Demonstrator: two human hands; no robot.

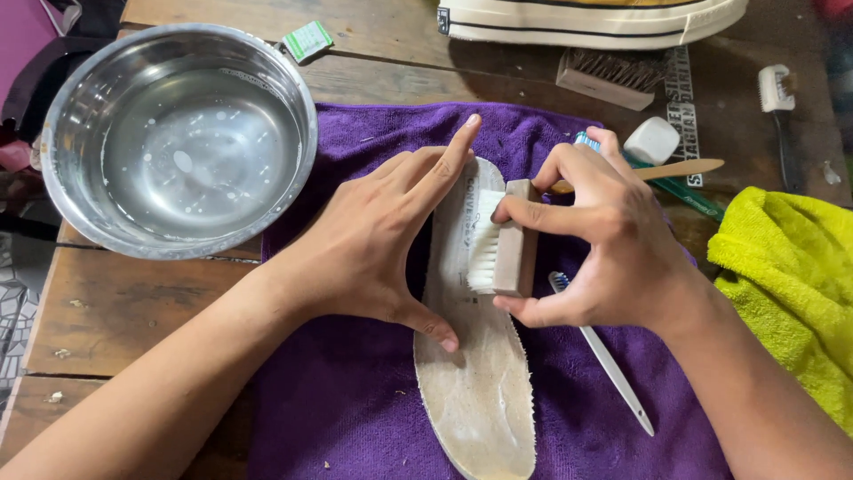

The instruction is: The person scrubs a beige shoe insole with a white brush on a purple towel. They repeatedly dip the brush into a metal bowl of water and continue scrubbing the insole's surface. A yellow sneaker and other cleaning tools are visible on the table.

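Observation:
A beige shoe insole [480, 391] lies lengthwise on a purple towel [346, 400]. My left hand [373, 244] rests flat on the insole's left edge, fingers spread and thumb pressing its surface. My right hand [604, 240] grips a small wooden brush [511, 240] with white bristles, laid on its side against the insole's upper half.
A steel bowl of water [178, 138] stands at the upper left. A white toothbrush [613, 369] lies on the towel under my right wrist. A yellow-green cloth [791, 276] is at the right. A shoe [586, 22], a second wooden brush [609, 76] and more brushes lie behind.

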